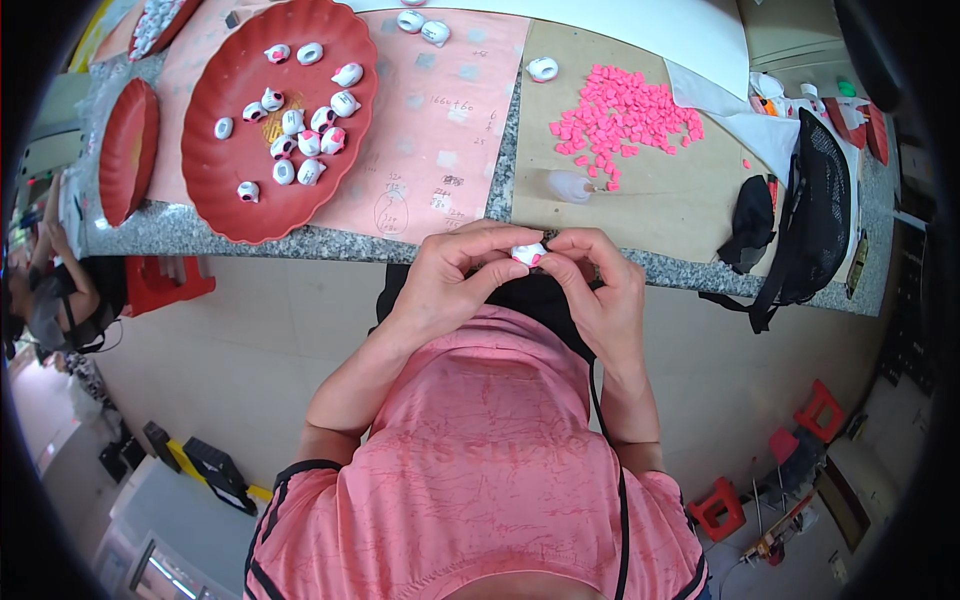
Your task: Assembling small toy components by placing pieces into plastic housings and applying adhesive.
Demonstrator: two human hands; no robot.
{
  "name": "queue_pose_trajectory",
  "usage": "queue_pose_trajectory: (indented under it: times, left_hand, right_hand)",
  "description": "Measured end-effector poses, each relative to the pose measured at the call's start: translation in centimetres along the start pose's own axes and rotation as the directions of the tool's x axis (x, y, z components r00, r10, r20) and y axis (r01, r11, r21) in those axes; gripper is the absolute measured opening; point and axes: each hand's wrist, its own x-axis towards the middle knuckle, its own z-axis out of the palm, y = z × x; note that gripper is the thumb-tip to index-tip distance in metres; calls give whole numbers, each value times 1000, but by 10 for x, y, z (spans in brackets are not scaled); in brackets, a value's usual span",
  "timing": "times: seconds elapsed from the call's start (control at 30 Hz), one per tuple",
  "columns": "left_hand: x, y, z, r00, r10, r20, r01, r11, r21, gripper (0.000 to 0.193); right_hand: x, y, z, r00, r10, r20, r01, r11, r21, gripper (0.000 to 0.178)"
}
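Just in front of the table edge, my left hand (452,274) and my right hand (606,290) meet at a small white figure with a pink patch (527,254). The thumb and forefinger of each hand are closed on it. Beyond my right hand, many small pink pieces (630,110) lie heaped on a tan sheet (670,215). A small clear bottle with a thin tip (570,186) lies on that sheet, nearer to me. On the left, a red scalloped plate (215,180) carries several similar white figures, some with pink parts.
A pink paper with handwriting (450,130) covers the table's middle, with two white figures (422,27) at its far end. One white figure (542,69) sits beside the pink heap. A black mesh bag (815,210) lies right. A smaller red dish (128,150) stands at far left.
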Motion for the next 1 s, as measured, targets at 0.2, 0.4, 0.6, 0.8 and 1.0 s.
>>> queue_pose_trajectory:
  times: [0.2,0.4,0.6,0.8,1.0]
  left_hand:
    - [-2,0,8,965,255,-63,-222,920,322,28]
    - [-3,2,16,906,418,-61,-341,810,477,29]
    - [-4,-1,13,908,416,-49,-342,803,488,27]
    - [-4,-1,6,896,442,-43,-363,785,503,25]
    - [-12,-3,7,925,376,-60,-300,815,495,24]
  right_hand:
    - [2,8,1,983,-177,-47,173,982,-77,7]
    - [-2,16,8,948,-282,-151,273,959,-75,8]
    - [-2,19,11,945,-280,-167,275,960,-51,8]
    - [0,20,14,946,-290,-143,285,957,-56,8]
    - [-4,21,20,961,-230,-154,232,973,-7,6]
